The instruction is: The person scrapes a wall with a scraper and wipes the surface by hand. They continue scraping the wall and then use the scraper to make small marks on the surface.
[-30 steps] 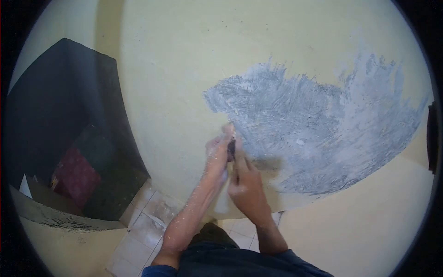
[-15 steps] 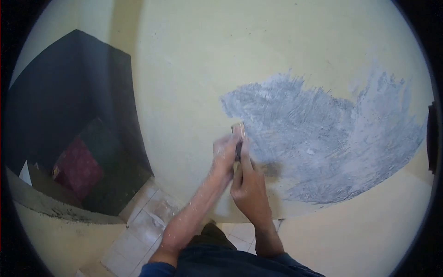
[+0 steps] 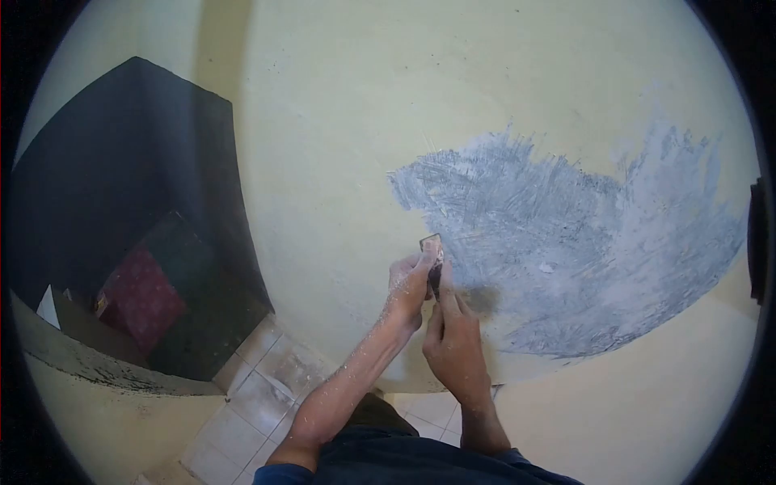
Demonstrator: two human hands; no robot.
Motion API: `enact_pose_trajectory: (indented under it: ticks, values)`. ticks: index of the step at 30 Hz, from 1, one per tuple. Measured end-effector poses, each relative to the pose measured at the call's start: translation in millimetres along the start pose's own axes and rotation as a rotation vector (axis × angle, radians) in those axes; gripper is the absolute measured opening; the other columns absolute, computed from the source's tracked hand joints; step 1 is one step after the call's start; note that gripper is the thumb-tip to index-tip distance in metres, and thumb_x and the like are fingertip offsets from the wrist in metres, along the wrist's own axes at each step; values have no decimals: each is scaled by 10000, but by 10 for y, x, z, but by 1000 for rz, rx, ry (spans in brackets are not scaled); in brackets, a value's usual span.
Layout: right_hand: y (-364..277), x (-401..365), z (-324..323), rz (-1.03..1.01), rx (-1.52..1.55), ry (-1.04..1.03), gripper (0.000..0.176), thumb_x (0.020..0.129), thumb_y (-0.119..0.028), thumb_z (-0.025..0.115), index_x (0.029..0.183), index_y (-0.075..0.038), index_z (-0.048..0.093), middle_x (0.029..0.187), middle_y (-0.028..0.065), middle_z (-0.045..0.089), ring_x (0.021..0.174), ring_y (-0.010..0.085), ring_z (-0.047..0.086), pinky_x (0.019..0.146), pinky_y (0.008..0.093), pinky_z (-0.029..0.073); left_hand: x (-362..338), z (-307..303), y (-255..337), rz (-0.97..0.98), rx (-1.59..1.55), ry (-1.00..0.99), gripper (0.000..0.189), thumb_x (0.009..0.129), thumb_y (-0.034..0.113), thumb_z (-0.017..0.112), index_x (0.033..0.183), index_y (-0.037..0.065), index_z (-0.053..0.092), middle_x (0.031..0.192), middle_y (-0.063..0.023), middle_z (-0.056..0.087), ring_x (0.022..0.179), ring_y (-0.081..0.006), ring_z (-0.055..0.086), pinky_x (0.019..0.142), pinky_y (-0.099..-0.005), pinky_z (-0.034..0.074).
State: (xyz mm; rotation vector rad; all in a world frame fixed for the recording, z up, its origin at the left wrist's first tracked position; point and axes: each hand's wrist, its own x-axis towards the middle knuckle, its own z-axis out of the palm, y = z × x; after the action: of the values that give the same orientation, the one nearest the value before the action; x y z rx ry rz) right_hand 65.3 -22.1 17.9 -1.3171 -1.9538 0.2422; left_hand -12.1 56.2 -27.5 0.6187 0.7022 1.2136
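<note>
A scraper (image 3: 433, 244) with a flat, worn blade and a dark handle is against the wall, at the left border of a scraped grey patch (image 3: 533, 234). My left hand (image 3: 411, 283) is closed around it close to the blade, its thumb pressed along the metal. Lower down, my right hand (image 3: 455, 335) grips the handle, fingers pointing up the tool. White dust and flakes cover my left hand and forearm. Pale yellow paint (image 3: 331, 178) borders the grey patch on its left and above.
At left, a dark recess (image 3: 97, 162) opens in the wall, with a red patterned item (image 3: 144, 291) and a white piece (image 3: 48, 307) inside. Dusty floor tiles (image 3: 259, 400) lie below. A dark object (image 3: 757, 242) stands at the far right edge.
Both hands and the scraper have moved a little down and to the right along the wall. Both hands keep their grip. The view has shifted slightly.
</note>
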Motion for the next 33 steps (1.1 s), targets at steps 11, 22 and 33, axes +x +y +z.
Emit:
enact_pose_trajectory:
  ticks: [11, 22, 33]
  values:
    - [-140, 82, 54, -45, -66, -51, 621, 839, 57, 454, 1420, 111, 241, 1052, 317, 555, 891, 489, 539, 758, 493, 435, 21, -25, 145, 53, -28, 37, 322, 937, 393, 575, 782, 111, 567, 711, 28, 517, 597, -76, 472, 526, -268, 396]
    - [-200, 229, -13, -97, 47, -80, 615, 841, 73, 435, 1426, 95, 245, 1079, 308, 564, 958, 495, 539, 817, 491, 432, -35, 74, 327, 108, -179, 92, 343, 953, 387, 572, 753, 108, 588, 679, 52, 508, 581, -45, 427, 518, -236, 358]
    - [-65, 176, -2, -91, -32, -111, 616, 832, 61, 439, 1424, 79, 271, 1094, 311, 568, 943, 503, 539, 818, 509, 424, 63, -70, 106, 87, -199, 40, 369, 930, 471, 573, 862, 109, 584, 771, 19, 525, 695, -119, 487, 640, -296, 424]
